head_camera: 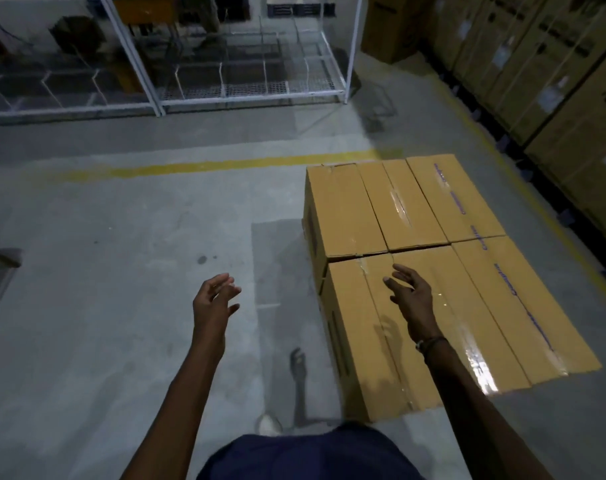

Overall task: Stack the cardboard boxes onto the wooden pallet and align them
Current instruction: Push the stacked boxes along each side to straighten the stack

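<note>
Several tan cardboard boxes stand packed together at the right in two rows, a near row (495, 317) and a far row (398, 202), their taped tops level. Whatever they stand on is hidden beneath them. My right hand (410, 294) hovers over the near-left box with its fingers spread and holds nothing. My left hand (213, 303) is out over the bare floor to the left of the stack, fingers loosely curled, empty.
A yellow floor line (208, 166) runs across the concrete beyond the stack. White wire-mesh racks (246, 81) stand at the back. Tall strapped cartons (544, 64) line the right wall behind another yellow line. My shoe (269, 424) shows below.
</note>
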The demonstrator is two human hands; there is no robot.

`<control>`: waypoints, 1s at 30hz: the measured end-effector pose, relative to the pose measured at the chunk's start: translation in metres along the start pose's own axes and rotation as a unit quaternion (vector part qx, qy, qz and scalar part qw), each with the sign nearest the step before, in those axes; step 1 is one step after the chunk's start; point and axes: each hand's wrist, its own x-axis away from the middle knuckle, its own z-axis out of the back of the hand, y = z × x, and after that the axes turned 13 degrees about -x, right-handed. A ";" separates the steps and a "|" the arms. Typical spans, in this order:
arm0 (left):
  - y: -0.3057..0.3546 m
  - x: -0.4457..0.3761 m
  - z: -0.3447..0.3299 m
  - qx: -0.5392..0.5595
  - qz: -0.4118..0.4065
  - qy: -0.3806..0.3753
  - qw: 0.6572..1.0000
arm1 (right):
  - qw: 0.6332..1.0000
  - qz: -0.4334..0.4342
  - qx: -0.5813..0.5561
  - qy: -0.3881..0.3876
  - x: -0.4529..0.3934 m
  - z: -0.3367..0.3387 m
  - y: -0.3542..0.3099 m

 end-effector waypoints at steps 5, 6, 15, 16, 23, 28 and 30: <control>0.030 -0.067 0.025 -0.012 -0.008 -0.034 0.999 | 0.999 0.004 -0.003 0.033 -0.002 -0.054 0.003; 0.036 -0.080 0.026 -0.013 -0.010 -0.042 0.999 | 0.999 0.005 -0.006 0.039 -0.004 -0.063 0.004; 0.101 -0.218 0.004 -0.041 -0.026 -0.103 0.993 | 0.994 -0.001 -0.020 0.109 -0.063 -0.138 -0.004; 0.108 -0.234 0.000 -0.042 -0.027 -0.109 0.993 | 0.993 -0.001 -0.023 0.115 -0.072 -0.146 -0.005; 0.163 -0.373 -0.040 -0.084 -0.058 -0.173 0.980 | 0.980 0.004 -0.061 0.189 -0.157 -0.213 -0.004; 0.213 -0.469 -0.077 -0.123 -0.092 -0.227 0.962 | 0.967 -0.002 -0.085 0.241 -0.217 -0.260 -0.012; 0.233 -0.505 -0.092 -0.136 -0.097 -0.245 0.955 | 0.961 -0.005 -0.091 0.263 -0.237 -0.279 -0.020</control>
